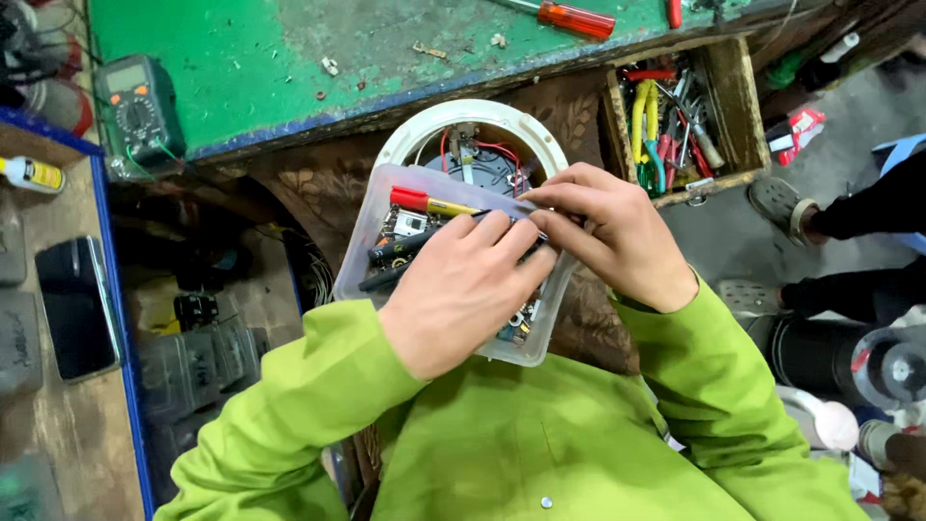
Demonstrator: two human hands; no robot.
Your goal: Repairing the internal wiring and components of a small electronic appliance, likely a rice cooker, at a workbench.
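Head view: a person in a green shirt works over a clear plastic tub [359,253] held in the lap, just below the edge of a green workbench [251,58]. The left hand [463,289] lies flat across the tub's contents, fingers together and pressing on a dark pen-like tool [400,249]; whether it truly grips anything cannot be told. The right hand [603,232] pinches its fingertips together at the tub's upper rim, on the tool's far end or a small part there (hidden by the fingers). A red-and-yellow marker [434,203] rests in the tub beside small circuit boards.

Under the tub sits a white round housing [473,121] with red wires, partly covered. The tub appears balanced on it rather than seated, so a firm push from either hand could well tip it and spill the loose parts to the floor; the exposed wires beneath might also snag. A multimeter [135,106], a red screwdriver [576,18] and a wooden tool tray [728,106] stand nearby.
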